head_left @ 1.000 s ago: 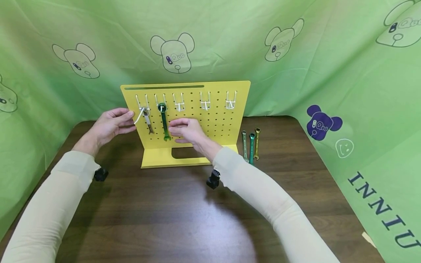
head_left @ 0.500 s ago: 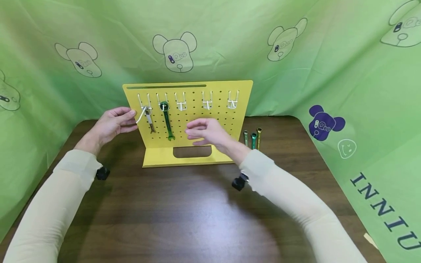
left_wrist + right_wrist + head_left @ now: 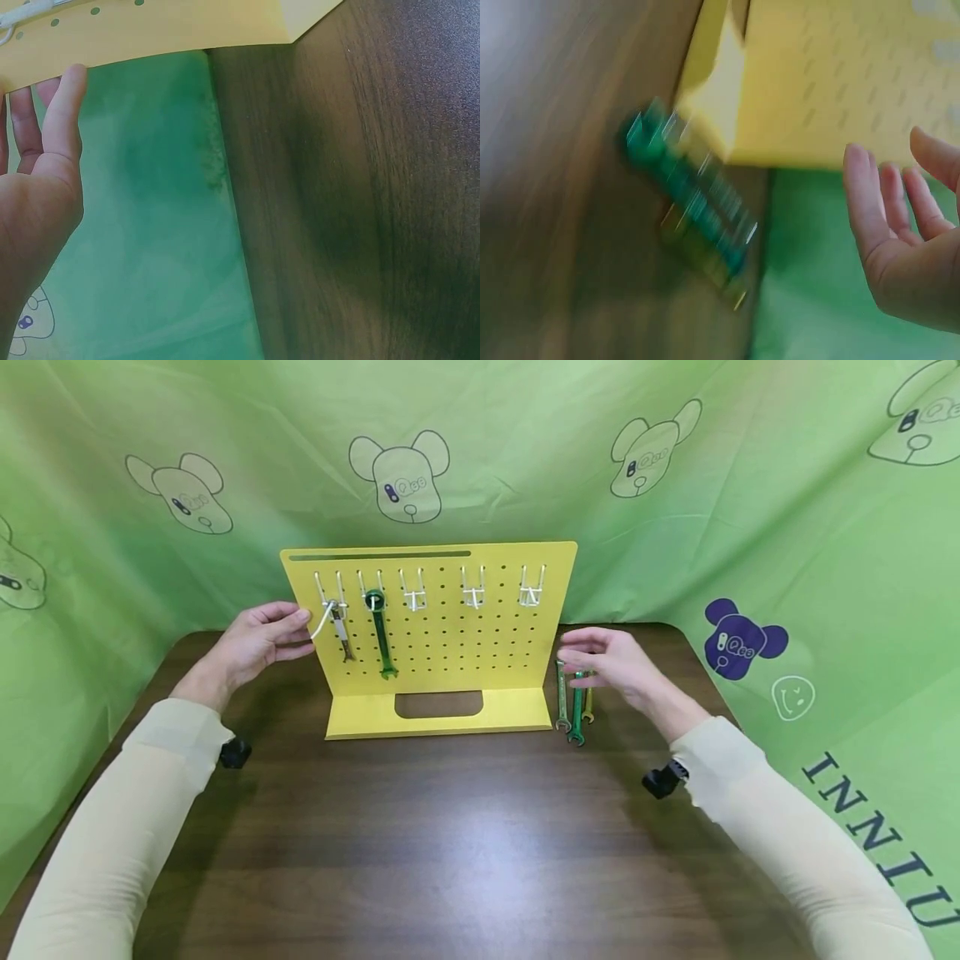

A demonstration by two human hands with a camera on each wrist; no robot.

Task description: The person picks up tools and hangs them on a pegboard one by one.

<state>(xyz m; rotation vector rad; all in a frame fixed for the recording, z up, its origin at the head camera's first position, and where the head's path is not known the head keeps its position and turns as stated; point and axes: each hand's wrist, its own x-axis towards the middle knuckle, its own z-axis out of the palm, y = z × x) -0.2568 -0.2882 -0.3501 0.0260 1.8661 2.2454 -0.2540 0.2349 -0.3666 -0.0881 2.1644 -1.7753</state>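
My left hand (image 3: pixel 258 639) grips the left edge of a yellow pegboard (image 3: pixel 476 668), its thumb tip over the front face in the left wrist view. On the leftmost hook hangs a small silver wrench (image 3: pixel 341 632); a dark green combination wrench (image 3: pixel 382 643) hangs beside it. Out to the right, my right hand (image 3: pixel 611 664) hovers over loose wrenches with nothing in its spread fingers. These are a silver-green wrench (image 3: pixel 562 703), a teal-green wrench (image 3: pixel 576 717) and a gold wrench (image 3: pixel 588 707); the hand covers part of their upper ends. The right wrist view shows them blurred.
Three white hooks, among them the rightmost hook (image 3: pixel 530 595), carry no wrench. The pegboard's base flange (image 3: pixel 517 710) rests on a dark wooden table (image 3: pixel 420 827). A green printed cloth (image 3: pixel 510 468) hangs behind and at both sides.
My right hand has moved right, from beside the hanging dark green wrench across the board's front to above the loose wrenches. The left hand stays at the pegboard's edge.
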